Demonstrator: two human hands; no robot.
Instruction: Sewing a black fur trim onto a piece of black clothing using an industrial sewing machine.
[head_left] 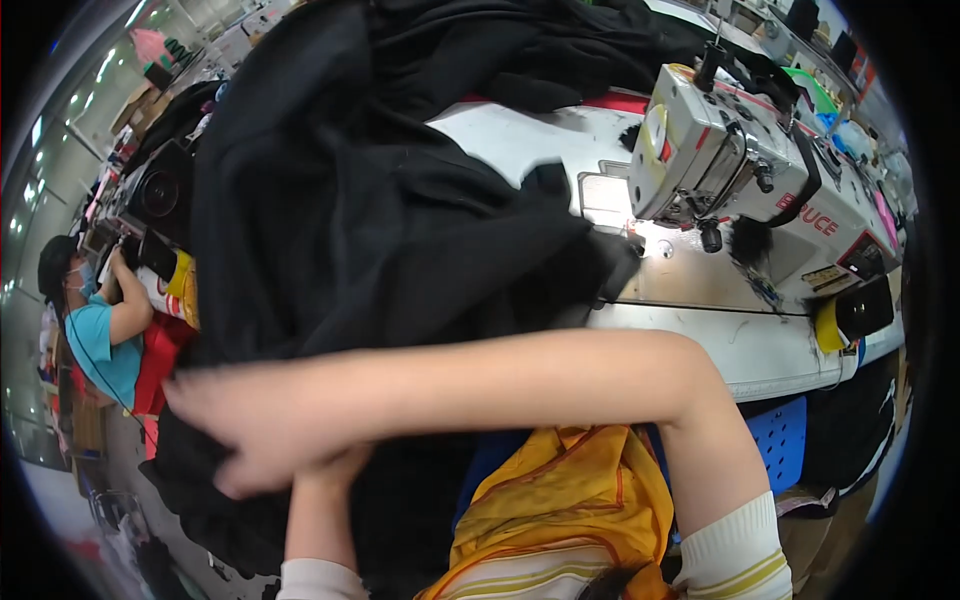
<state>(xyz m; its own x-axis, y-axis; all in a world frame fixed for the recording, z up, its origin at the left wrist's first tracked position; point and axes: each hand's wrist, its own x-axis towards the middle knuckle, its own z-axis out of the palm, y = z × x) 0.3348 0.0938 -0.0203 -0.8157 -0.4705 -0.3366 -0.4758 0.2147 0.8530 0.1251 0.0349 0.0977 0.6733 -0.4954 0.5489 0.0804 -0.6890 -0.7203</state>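
A large piece of black fabric (300, 220) lies heaped over the left of the white sewing table, hanging off its front edge. My right arm reaches across my body to the left. At its end, my right hand (245, 415) is blurred, its fingers stretched out and thumb apart, over the fabric's near left part; nothing shows in its grip. Beneath it is my left hand (340, 466), of which only the wrist end shows; its fingers are hidden. One corner of the fabric reaches toward the needle area of a white sewing machine (690, 150), whose lamp lights the plate.
More black fabric (520, 50) is piled at the table's back. A black and yellow container (850, 315) sits by the machine's right end. Below the table is a blue perforated panel (780, 440). At far left a masked person (105, 330) in a blue top works at another station.
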